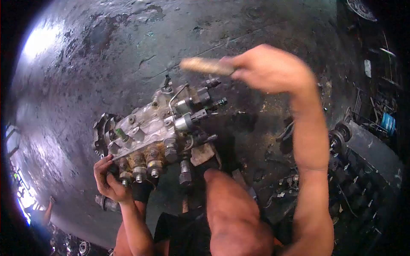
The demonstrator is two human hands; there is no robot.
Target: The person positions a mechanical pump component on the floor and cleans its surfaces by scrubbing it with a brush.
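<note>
Pump sits just ahead of the left hand, which I have gripping its near corner. Beyond, the raised right hand grasps a blurred stick. I judge this step surface work; the next move calls for a steady left hold. Fittings between the hands may obstruct; a disc lies well beyond the right hand.

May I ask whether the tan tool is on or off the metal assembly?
Off: dark floor shows between the tan tool in the right hand and the metal assembly.
</note>
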